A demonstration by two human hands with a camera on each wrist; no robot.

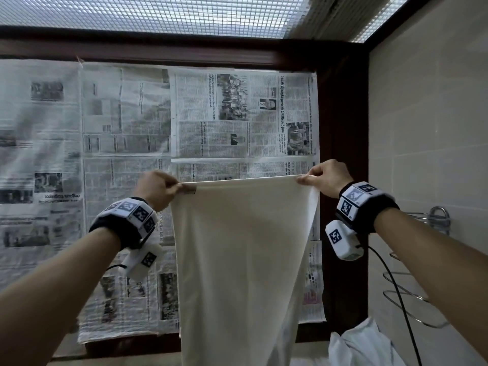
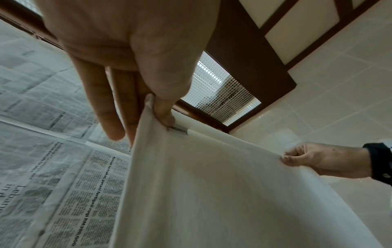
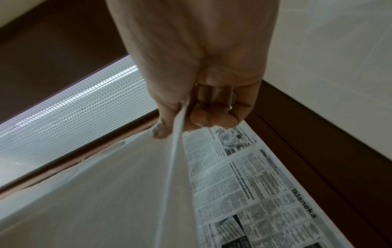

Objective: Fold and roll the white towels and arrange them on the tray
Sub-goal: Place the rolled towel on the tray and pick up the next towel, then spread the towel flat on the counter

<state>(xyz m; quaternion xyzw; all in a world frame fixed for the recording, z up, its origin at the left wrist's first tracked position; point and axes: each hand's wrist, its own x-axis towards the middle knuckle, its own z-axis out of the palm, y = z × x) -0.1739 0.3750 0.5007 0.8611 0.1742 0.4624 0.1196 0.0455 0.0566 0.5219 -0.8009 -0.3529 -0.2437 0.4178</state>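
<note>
Sheets of newspaper [image 1: 126, 154] cover the far window from edge to edge, with a strip of mesh glass [image 1: 158, 14] above them and a pale tiled wall [image 1: 427, 128] running down the right side. In front of the paper hangs the white towel [image 1: 237, 247], held up in the air by its top edge, stretched straight between both hands and falling past the bottom of view. A second white cloth [image 1: 361, 342] lies bunched low at the near right, beside a wire rack [image 1: 412, 299] fixed on the tiles. The left hand [image 1: 155, 187] pinches the towel's top left corner between thumb and fingers [image 2: 127, 107], beside a small sewn label [image 2: 179, 130]. The right hand [image 1: 324, 177] is curled tight, its fingers clamped on the top right corner.
</note>
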